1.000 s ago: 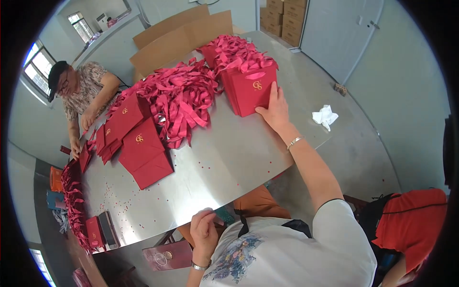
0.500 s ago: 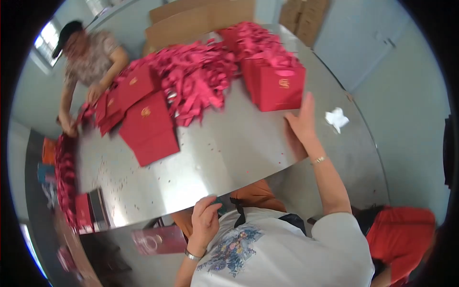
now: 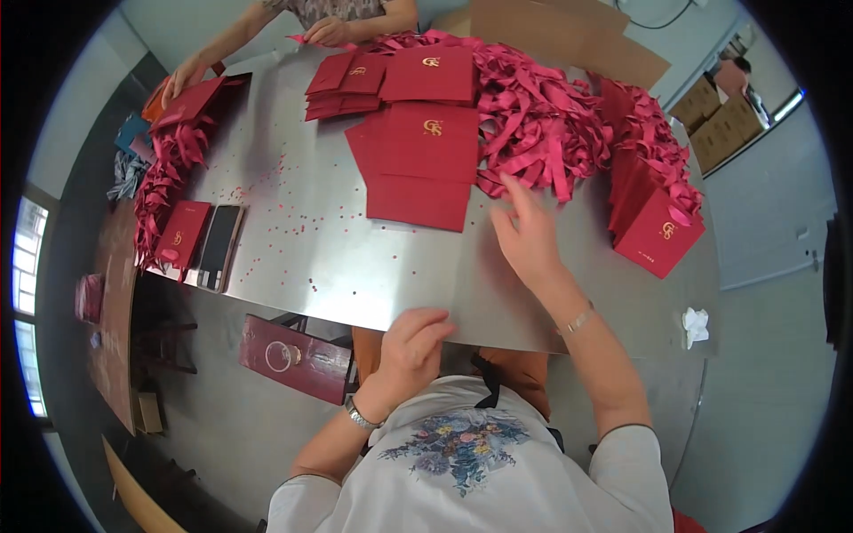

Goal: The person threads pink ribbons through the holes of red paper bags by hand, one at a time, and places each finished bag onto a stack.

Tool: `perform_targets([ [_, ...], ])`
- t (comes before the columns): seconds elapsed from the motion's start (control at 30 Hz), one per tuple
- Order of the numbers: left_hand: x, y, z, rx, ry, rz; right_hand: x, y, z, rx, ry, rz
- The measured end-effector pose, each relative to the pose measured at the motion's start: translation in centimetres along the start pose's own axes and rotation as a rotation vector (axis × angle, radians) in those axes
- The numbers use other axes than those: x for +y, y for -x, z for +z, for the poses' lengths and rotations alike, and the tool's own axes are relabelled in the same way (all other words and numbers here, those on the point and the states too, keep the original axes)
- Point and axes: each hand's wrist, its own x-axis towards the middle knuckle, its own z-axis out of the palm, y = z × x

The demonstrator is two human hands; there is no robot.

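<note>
My right hand [image 3: 533, 242] reaches over the metal table, fingers stretched and holding nothing. Its fingertips are beside the loose pink ribbons [image 3: 538, 133] and the stack of flat red paper bags [image 3: 425, 191]. My left hand [image 3: 413, 348] hovers at the table's near edge, its fingers loosely bent and slightly blurred, with nothing visible in them. Farther back lie smaller flat red bags [image 3: 342, 82]. A row of red bags with ribbon handles [image 3: 659, 233] stands at the right.
Another row of ribboned red bags [image 3: 182, 151] lines the left edge, near a phone [image 3: 220, 249]. A co-worker's hand [image 3: 185, 78] touches that row. Red confetti-like bits dot the metal table [image 3: 293, 253]. Crumpled white tissue [image 3: 696, 326] lies at right. A dark red stool [image 3: 298, 358] stands below.
My view has turned left, so the table contents appear farther right. My right hand has moved from beside the standing bags at right to the flat bags and loose ribbons.
</note>
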Motion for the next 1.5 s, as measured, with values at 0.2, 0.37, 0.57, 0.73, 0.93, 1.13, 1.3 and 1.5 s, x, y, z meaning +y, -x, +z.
perform_targets([
  [0.2,-2.1,-1.5,-0.9,0.084,-0.079,-0.047,-1.9,-7.7,4.2,-0.221,0.448,0.464],
  [0.37,-3.3,-0.4,-0.5,0.118,-0.036,-0.120,0.7,-7.9,4.4,0.013,0.302,0.287],
  [0.57,-3.8,-0.4,-0.2,0.127,-0.053,-0.068,1.3,-9.2,1.2,-0.076,-1.096,0.817],
  [0.73,-2.5,0.2,-0.9,0.302,0.058,-0.179,-1.5,-1.4,-1.0,-0.172,-0.951,0.602],
  [0.93,-2.1,-0.5,-1.5,0.321,-0.134,-0.170,-3.5,6.8,-2.9,-0.442,0.504,0.199],
  [1.13,-4.0,-5.6,-0.6,0.078,-0.369,-0.086,1.3,2.1,-5.1,-0.050,0.431,0.156],
  [1.3,-5.8,-7.7,1.3,-0.092,-0.552,-0.145,5.6,-2.8,-5.1,0.146,0.457,0.256],
  [1.5,-5.0,-6.4,2.6,-0.112,-0.507,-0.123,5.1,0.7,-5.2,0.151,0.325,0.175],
])
